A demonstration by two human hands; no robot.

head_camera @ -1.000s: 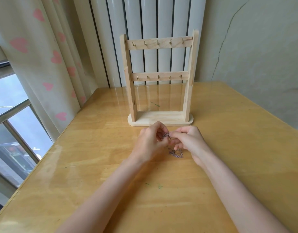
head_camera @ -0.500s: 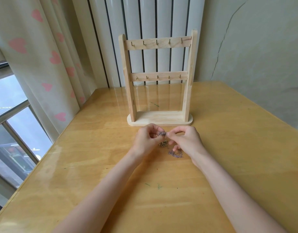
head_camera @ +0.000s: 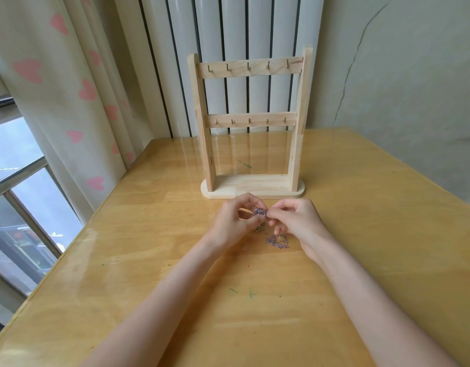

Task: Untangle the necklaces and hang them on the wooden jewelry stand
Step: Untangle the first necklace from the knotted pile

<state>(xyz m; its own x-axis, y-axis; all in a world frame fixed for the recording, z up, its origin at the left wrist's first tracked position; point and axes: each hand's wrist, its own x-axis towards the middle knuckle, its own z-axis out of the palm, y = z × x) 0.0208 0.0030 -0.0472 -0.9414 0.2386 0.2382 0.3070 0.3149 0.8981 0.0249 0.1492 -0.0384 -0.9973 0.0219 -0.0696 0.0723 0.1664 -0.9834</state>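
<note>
Wooden table by window — jewelry stand hooks all bare. Left hand, right hand both pinch necklaces knot; rest of chain on table. Untangling underway — nothing hung.

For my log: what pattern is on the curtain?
Pink hearts on the cream curtain, clearest in the head view.

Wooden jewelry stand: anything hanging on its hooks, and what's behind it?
The wooden jewelry stand shows two rails of bare brass hooks, nothing hanging. Behind it is a white ribbed radiator, seen through the frame; the posts and rails cover strips of it.
</note>
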